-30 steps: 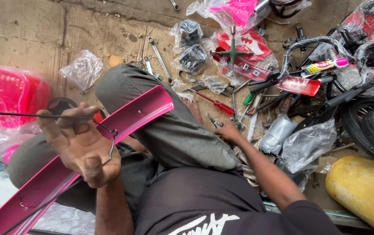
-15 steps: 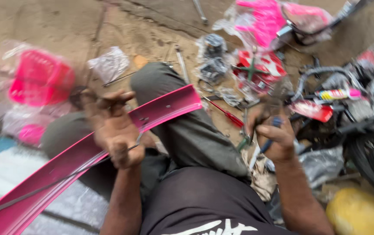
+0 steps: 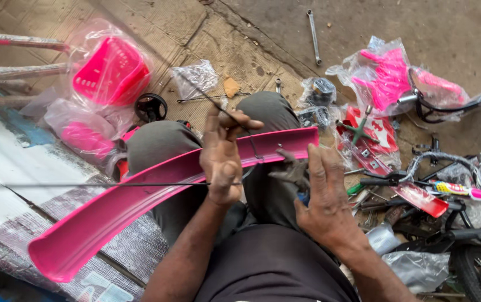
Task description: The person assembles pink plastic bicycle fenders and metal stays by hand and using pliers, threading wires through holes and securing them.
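Left hand: the left hand (image 3: 222, 159) rests on the long curved pink plastic bicycle mudguard (image 3: 156, 193), its fingers (image 3: 239, 120) clenched around a thin dark metal stay rod (image 3: 84, 185) that runs out to the left across the mudguard.
Right hand: the right hand (image 3: 321, 193) sits just beside the mudguard's right end, fingers (image 3: 314, 165) closed on a small dark tool with a blue handle (image 3: 296, 178); which tool it is cannot be told.
Mudguard: it lies across the person's lap on the grey trousers (image 3: 162, 148), tilted, its lower end at the bottom left above a patterned sheet (image 3: 56, 210), its upper end near the right hand.
Second rod: another thin wire piece (image 3: 207, 99) lies on the stone floor (image 3: 240, 50) beyond the left knee.
Left of the lap: a pink plastic basket in a clear bag (image 3: 111, 71) lies on the floor, with a small black round part (image 3: 151, 106) close by.
Beyond the knees: a long steel spanner (image 3: 313, 34) lies on the floor, well apart from both hands.
Right side: pink plastic parts in a clear bag (image 3: 388, 78), a red packet with a green cross-shaped wrench (image 3: 363, 131), a black handlebar (image 3: 430, 162) and a black tyre (image 3: 478, 274) crowd the floor.
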